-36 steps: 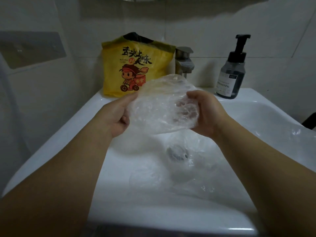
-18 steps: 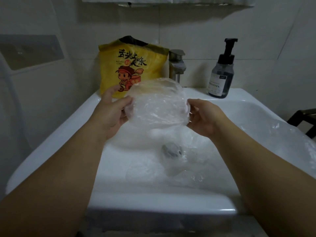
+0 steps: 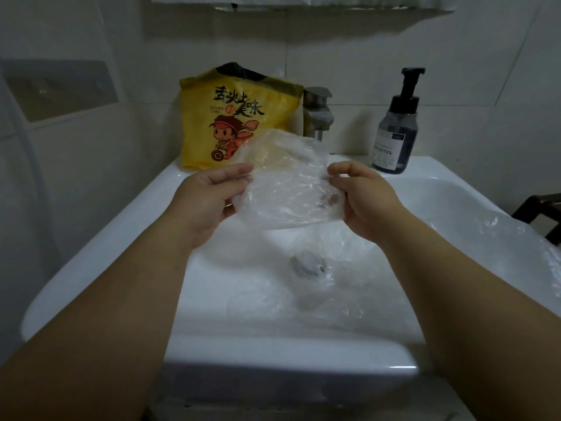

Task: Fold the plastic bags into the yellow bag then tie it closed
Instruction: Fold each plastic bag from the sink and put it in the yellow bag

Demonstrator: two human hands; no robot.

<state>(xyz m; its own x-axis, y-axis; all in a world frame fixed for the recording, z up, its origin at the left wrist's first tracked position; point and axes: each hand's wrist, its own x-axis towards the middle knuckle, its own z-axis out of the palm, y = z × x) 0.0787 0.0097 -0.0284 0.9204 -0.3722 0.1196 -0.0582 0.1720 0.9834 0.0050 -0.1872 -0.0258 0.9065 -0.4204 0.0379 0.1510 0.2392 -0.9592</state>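
The clear plastic bag [image 3: 288,183] is hanging in the middle of the frame, over the sink [image 3: 273,354]. It is lying wide, stretching from left to right between the two hands. The left hand [image 3: 209,199] is gripping its left edge and the right hand [image 3: 364,199] is pinching its right edge. The yellow bag [image 3: 236,117] is standing just above it in the frame, at the back of the sink, with its mouth opening upward. It is sitting a little to the left, so the left hand is looking nearer to it. More clear bags [image 3: 318,287] are lying lower down in the sink.
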